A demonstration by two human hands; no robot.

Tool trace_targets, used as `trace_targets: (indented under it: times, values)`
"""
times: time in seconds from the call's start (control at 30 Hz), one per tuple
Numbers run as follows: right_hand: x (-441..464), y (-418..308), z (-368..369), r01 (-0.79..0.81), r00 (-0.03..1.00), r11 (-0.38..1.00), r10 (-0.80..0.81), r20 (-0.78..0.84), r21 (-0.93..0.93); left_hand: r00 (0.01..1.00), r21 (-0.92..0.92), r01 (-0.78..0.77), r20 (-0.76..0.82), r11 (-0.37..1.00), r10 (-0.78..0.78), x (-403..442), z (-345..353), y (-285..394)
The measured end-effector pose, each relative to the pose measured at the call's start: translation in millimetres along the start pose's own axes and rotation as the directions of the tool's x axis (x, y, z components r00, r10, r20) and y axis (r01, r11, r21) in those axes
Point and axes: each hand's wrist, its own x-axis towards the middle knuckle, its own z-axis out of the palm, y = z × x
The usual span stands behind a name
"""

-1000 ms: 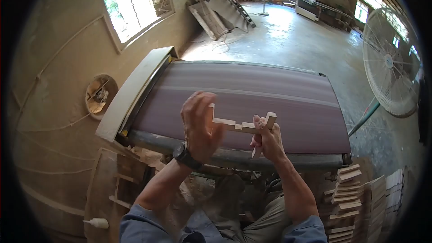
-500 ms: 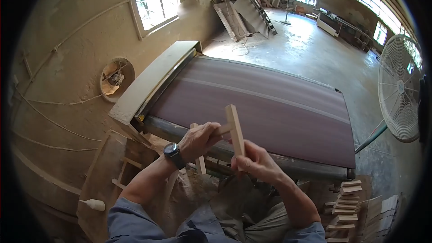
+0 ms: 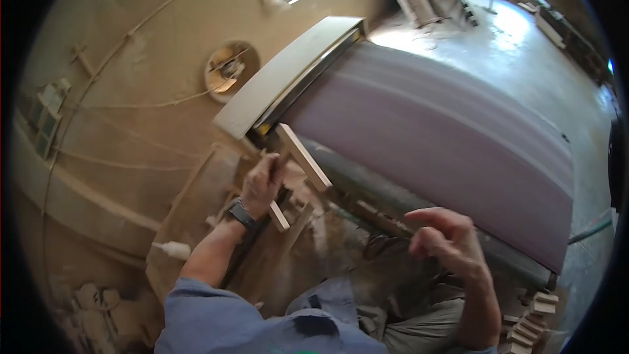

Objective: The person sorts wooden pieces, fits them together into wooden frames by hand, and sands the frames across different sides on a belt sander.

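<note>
My left hand [image 3: 262, 182], below which a dark watch sits on the wrist, is closed around the middle bar of an H-shaped wooden piece [image 3: 305, 158]. One pale cross bar slants out to the right of the fist; the end of the other shows below it. My palm hides most of the middle bar. My right hand [image 3: 452, 239] hangs near the front edge of a wide sanding belt [image 3: 426, 131], thumb and bent fingers apart, nothing between them. The belt's surface is purplish brown with blurred streaks.
A white glue bottle [image 3: 173, 250] lies on a wooden board at left. Several small wood blocks [image 3: 531, 324] are stacked at lower right. A pale cover [image 3: 295, 69] spans the machine's left end, near a round wall opening [image 3: 230, 69].
My right hand has let go of the wooden piece and moved right. My left hand has carried the piece to the left, off the belt's front. The view has turned left and down.
</note>
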Motion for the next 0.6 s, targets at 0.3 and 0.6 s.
trace_targets:
  times: [0.3, 0.6]
  values:
    - [0, 17, -3, 0.08, 0.993, 0.996, -0.083, -0.083, -0.037, 0.834, 0.473, 0.525, -0.119, 0.708, -0.539, -109, -131, -158]
    - [10, 24, 10, 0.036, 0.992, 0.995, -0.047, -0.116, -0.093, 0.719, 0.529, 0.618, -0.08, 0.582, -0.691, -128, -88, -187]
